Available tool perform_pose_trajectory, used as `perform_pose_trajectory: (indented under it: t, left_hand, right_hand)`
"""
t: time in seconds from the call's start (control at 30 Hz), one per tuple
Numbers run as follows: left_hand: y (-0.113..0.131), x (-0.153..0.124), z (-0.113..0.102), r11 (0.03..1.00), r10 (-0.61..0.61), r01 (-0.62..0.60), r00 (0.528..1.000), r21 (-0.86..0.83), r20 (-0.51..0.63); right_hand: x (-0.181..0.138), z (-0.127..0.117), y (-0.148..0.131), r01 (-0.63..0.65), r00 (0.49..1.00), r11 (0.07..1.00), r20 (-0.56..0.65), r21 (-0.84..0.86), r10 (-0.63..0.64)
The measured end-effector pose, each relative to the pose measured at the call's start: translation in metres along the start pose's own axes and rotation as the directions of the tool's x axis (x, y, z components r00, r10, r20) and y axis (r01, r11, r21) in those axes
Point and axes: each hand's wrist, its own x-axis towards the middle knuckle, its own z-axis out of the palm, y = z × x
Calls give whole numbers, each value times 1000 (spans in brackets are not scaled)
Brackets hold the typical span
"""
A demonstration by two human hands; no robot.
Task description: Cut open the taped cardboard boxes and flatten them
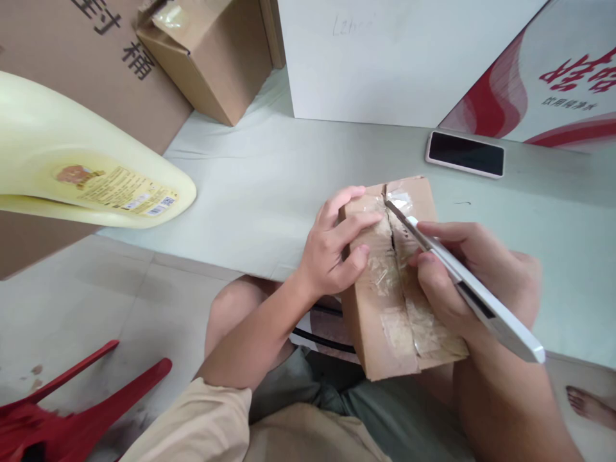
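Note:
A small cardboard box point(385, 308) with crumpled clear tape rests at the table's near edge, its end jutting out over my lap. Along the middle of its top runs a seam, partly split at the far end. My left hand point(334, 247) grips the box's left side, fingers spread over the top. In my right hand point(474, 269) is a white utility knife point(500, 330) with its blade out. The blade's tip touches the seam near the far end of the box. Part of my right hand's grip is hidden behind the knife's handle.
A phone point(466, 154) lies on the pale-covered table point(240, 192) beyond the box. White and red cartons point(366, 70) stand at the back, with a brown box point(216, 64) to their left. A large yellow bottle point(96, 160) juts in from the left; a red stool point(86, 410) is below.

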Motion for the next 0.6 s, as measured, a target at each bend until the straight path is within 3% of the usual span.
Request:
perform_pose_trajectory:
  t: [0.6]
  left_hand:
    - [0, 1, 0, 1000, -4, 4, 1000, 5, -8]
  right_hand:
    - [-10, -4, 4, 132, 990, 989, -54, 70, -128]
